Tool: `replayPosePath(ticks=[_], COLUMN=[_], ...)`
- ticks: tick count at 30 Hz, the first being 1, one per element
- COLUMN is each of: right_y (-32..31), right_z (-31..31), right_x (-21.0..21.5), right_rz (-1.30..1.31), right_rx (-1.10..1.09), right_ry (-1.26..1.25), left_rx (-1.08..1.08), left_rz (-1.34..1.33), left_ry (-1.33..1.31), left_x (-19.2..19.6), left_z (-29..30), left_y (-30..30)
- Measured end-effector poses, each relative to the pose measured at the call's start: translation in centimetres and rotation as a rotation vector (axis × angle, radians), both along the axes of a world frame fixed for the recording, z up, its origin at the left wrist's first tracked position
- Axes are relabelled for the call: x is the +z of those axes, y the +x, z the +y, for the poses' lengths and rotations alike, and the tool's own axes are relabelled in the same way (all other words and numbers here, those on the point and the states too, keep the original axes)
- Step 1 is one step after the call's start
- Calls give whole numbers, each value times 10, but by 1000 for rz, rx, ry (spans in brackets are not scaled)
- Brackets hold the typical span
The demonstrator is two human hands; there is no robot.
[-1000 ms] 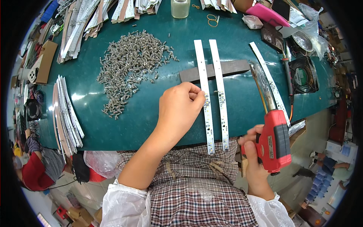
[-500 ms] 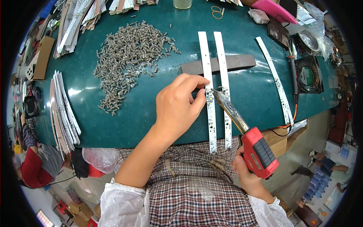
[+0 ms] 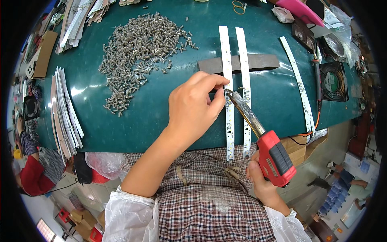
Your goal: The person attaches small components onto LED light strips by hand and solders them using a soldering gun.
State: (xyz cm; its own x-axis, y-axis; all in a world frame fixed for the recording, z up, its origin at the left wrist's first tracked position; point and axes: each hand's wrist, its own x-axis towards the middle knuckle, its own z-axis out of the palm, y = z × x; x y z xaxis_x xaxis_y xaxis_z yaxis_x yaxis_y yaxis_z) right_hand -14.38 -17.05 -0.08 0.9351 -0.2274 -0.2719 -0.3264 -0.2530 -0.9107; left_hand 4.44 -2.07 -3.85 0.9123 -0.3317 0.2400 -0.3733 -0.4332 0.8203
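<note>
Two slim white LED circuit strips lie side by side: the left strip (image 3: 229,125) and the right strip (image 3: 246,105), their upper parts resting across a dark grey bar (image 3: 264,61). My left hand (image 3: 195,107) is closed in a pinch at the left edge of the left strip. Whatever is between its fingertips is too small and hidden to make out. Wrapped around a red and black soldering gun (image 3: 276,159), my right hand (image 3: 262,183) points it up and left. The gun's tip touches or nearly touches the left strip, right beside my left fingertips.
A heap of small metal parts (image 3: 141,52) spreads over the green table (image 3: 133,133). Stacked strips (image 3: 64,113) sit at the left edge. Further right are another strip (image 3: 298,82), a soldering iron (image 3: 318,82) with an orange cord, and a fan (image 3: 333,82).
The view has shifted a little, so the table and strips appear higher and slightly further right. Both hands keep their holds, with the gun's tip still at the left strip.
</note>
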Motion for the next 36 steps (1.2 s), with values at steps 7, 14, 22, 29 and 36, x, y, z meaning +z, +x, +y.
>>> replayPosePath(ticks=[7, 14, 22, 29, 36], right_y=[-2, -5, -3, 0, -1], right_z=[2, 1, 3, 3, 1], right_x=[3, 1, 0, 2, 5], right_rz=[85, 65, -40, -32, 45], right_rx=[-54, -9, -52, -48, -57], right_ry=[18, -89, -25, -15, -28], left_rx=[14, 15, 19, 27, 31], left_rz=[-11, -11, -2, -10, -26], left_ry=[-6, 1, -6, -6, -1], left_x=[-3, -1, 0, -2, -2], left_z=[-1, -2, -2, -2, -3], left_y=[0, -1, -1, -1, -1])
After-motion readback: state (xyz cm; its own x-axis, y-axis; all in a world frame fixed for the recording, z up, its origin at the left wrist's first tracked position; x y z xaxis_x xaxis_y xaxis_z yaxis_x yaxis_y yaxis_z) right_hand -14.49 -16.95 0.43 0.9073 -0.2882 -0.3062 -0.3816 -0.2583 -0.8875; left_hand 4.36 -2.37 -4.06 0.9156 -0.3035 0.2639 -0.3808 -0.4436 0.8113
